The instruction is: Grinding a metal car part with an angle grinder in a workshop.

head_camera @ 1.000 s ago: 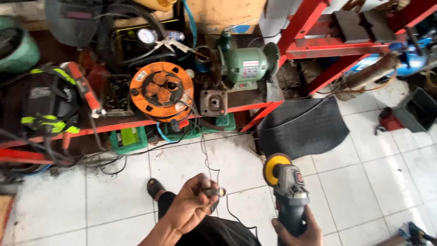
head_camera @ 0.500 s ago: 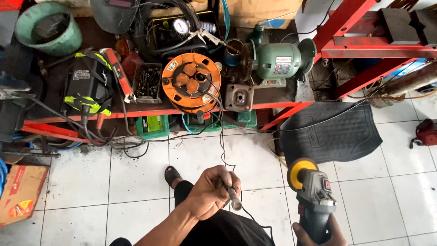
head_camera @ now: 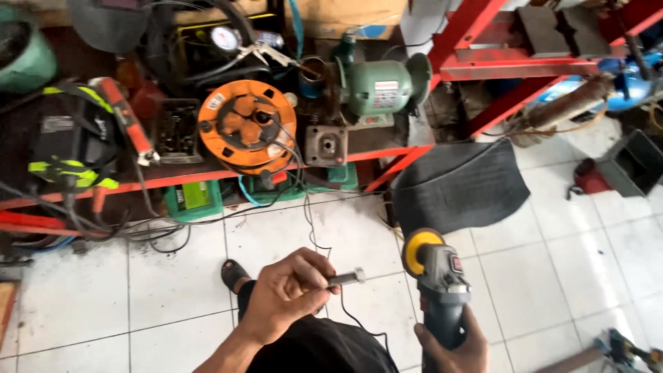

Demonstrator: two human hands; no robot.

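— What's in your hands?
— My left hand point(head_camera: 289, 298) grips a bolt point(head_camera: 345, 279), its head pointing at the grinder point(head_camera: 438, 280). My right hand point(head_camera: 452, 345) is wrapped around the grinder's handle, just beside it.
— And around?
— A thin cord point(head_camera: 314, 228) runs between them up to the orange cable reel point(head_camera: 246, 126); a black mat point(head_camera: 459, 185) lies behind.

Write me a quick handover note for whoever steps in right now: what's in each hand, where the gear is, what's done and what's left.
Left hand: gripping a small metal bolt, its head end sticking out to the right.
Right hand: holding the angle grinder by its body, yellow disc up front, apart from the bolt.
Grinder cord runs up across the tiled floor toward the orange cable reel on the red rack; green bench grinder sits beside it.
Done: both items in hand.
Left: disc and bolt have not met; no sparks visible.
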